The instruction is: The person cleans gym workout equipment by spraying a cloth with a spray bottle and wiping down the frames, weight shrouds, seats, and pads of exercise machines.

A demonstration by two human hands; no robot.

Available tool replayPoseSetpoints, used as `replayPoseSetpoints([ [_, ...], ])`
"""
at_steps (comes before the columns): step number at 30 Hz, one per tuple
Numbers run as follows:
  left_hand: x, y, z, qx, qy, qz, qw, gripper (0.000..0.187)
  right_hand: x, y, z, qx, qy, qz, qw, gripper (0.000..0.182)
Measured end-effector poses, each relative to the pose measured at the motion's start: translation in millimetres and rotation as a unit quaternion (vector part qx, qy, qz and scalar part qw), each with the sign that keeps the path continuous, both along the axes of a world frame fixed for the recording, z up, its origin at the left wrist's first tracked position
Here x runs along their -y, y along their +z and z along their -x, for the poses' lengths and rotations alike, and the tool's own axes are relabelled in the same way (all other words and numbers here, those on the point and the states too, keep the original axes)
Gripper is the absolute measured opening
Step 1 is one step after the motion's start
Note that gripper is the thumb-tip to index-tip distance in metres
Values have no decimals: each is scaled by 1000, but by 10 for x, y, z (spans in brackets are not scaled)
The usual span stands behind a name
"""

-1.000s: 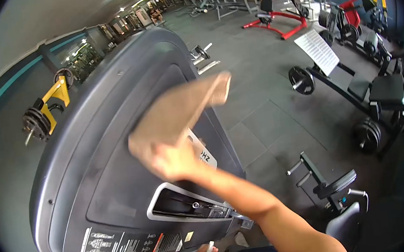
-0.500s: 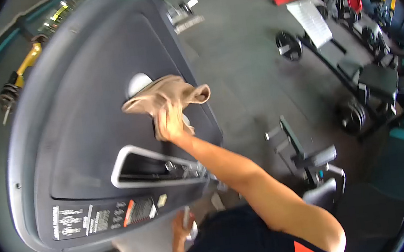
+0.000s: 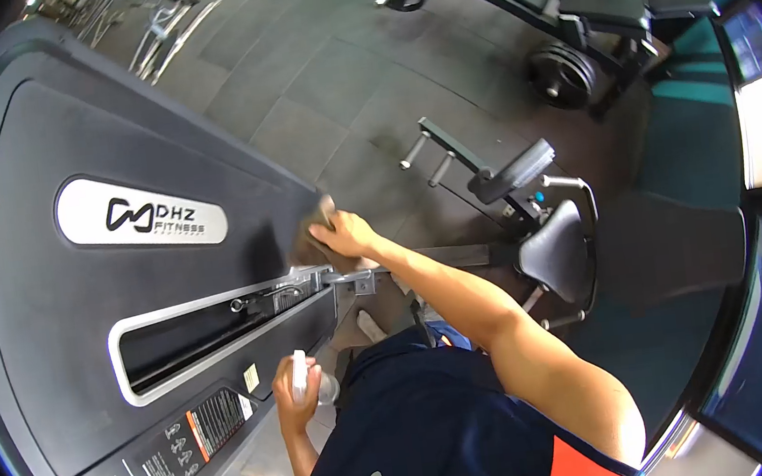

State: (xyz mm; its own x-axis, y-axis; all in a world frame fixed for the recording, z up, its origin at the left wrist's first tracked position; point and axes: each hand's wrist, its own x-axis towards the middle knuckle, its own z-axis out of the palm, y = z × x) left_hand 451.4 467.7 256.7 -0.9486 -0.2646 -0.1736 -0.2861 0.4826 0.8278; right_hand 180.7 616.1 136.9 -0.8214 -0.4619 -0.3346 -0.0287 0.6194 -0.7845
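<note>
My right hand [image 3: 350, 235] grips a brown cloth [image 3: 311, 246] at the right edge of a dark grey gym machine panel [image 3: 94, 111]; part of the cloth is blurred. Left of it on the panel is a white oval DHZ Fitness logo plate [image 3: 82, 214]. Below the cloth runs a slot with a silver frame [image 3: 123, 347], with metal parts inside it. Close to my body, my left hand [image 3: 289, 401] is wrapped around a spray bottle with a white head [image 3: 300, 377] and a clear body. Near that hand, a printed instruction label [image 3: 158, 470] runs along the panel's lower edge.
Right of the panel stands a seated machine with a grey pad [image 3: 555, 251]. A bench with black weight plates [image 3: 562, 74] is farther back. Dark floor tiles [image 3: 327, 94] lie between them, and a metal frame [image 3: 174, 26] stands at the upper left.
My right hand has dragged the cloth off the logo plate to the panel's right edge, uncovering the logo. The view has shifted, and my left hand with the spray bottle shows more fully.
</note>
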Motion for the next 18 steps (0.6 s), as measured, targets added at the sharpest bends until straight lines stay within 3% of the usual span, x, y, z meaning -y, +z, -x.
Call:
replayPoseSetpoints([
  [2,42,-12,211,-76,-119,67,988,10,-370,64,-380,-37,43,-50,997,56],
  [4,-4,65,355,-133,-210,108,962,10,-531,-28,-757,-98,155,-202,962,57],
  [6,-19,79,346,-142,-252,79,954,12,-614,140,-1314,-169,123,-307,928,53],
  [7,-3,80,310,-145,-272,66,949,14,-654,186,-1470,-195,168,-278,925,50],
  [8,34,62,236,-150,-285,55,945,15,-581,26,-1732,-257,86,-284,920,37],
  [10,110,85,36,-153,-313,38,937,15,-562,370,-2088,-320,9,-214,923,23],
  [14,305,183,-522,-173,-375,60,909,17,-396,739,-2857,-267,-47,-85,959,33],
  [16,443,54,-672,-248,-462,108,845,19,-263,879,-3241,-244,-55,26,968,37],
  [18,421,175,-833,-223,-489,39,843,20,-199,1132,-3611,-176,-21,-11,984,37],
])
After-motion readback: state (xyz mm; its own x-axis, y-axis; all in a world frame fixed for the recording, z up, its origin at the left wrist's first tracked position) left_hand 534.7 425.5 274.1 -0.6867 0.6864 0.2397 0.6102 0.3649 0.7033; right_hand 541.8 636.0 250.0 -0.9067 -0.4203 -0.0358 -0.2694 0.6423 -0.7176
